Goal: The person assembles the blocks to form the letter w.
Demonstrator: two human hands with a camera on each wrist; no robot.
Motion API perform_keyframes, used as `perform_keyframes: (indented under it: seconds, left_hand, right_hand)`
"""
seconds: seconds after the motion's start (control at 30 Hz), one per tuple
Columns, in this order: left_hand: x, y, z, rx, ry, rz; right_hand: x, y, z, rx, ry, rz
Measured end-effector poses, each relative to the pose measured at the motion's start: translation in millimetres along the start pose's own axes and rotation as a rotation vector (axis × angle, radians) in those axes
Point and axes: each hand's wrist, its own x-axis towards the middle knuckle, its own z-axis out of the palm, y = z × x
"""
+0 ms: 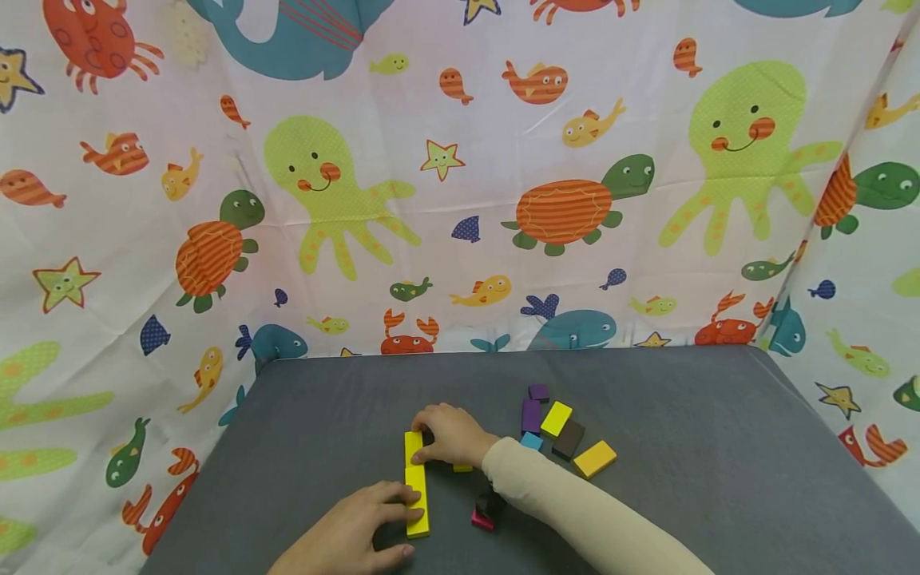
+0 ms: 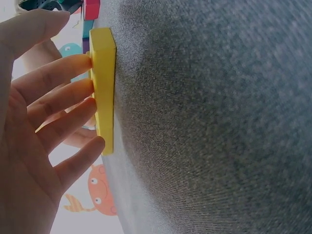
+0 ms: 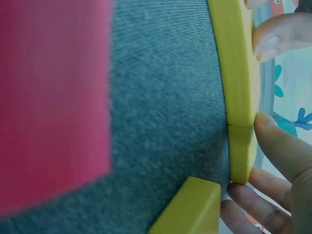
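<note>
Two yellow blocks stand end to end in a line on the grey table, a long block [image 1: 418, 511] nearer me and a short block [image 1: 413, 444] at its far end. My left hand [image 1: 362, 519] rests its fairly straight fingertips against the long block's left side, thumb apart from it. At the far end, my right hand [image 1: 454, 435] pinches the short yellow block [image 3: 240, 156]: the thumb lies near the joint and fingers at its far end. Another yellow block [image 3: 192, 209] lies close beside the row, mostly hidden under the right hand in the head view.
Right of the hands lie purple blocks [image 1: 531, 416], yellow blocks [image 1: 594, 459], a dark brown block [image 1: 569, 439] and a blue block [image 1: 531, 441]. Below the right forearm sits a pink-red block [image 1: 482, 520], partly covered by something dark. A sea-animal curtain [image 1: 474, 200] borders the table.
</note>
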Motion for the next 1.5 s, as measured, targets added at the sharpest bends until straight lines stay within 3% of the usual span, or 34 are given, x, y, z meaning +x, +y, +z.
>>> perform_keyframes:
  seconds: [0.33,0.67,0.9,1.07,1.3,1.5]
  left_hand:
    - [1.5,1.7,0.3,0.017,-0.004,-0.008]
    - [0.1,3.4,0.8,0.032,0.025,-0.011]
    - [1.1,5.3,0.2,0.029,-0.003,-0.050]
    - [1.6,6.0,-0.1,0.013,-0.013,-0.064]
    - [-1.6,3.6,-0.1,-0.052,0.001,-0.061]
    - [-1.5,-1.6,-1.5,-0.031,0.027,-0.014]
  right_hand:
    - [-12.5,-2.2,-21.9,0.044,-0.014,-0.027]
    - [-64.1,0.4,-46.7,0.155,-0.009,-0.061]
    - [-106.5,19.3,-42.2,0.173,-0.060,-0.102]
    - [-125.9,36.9,-32.3,0.150,-0.089,-0.138]
    - [-132.9,47.0,-21.2,0.109,-0.084,-0.193]
    - [-132.2,48.1,-18.6,0.091,-0.064,-0.200]
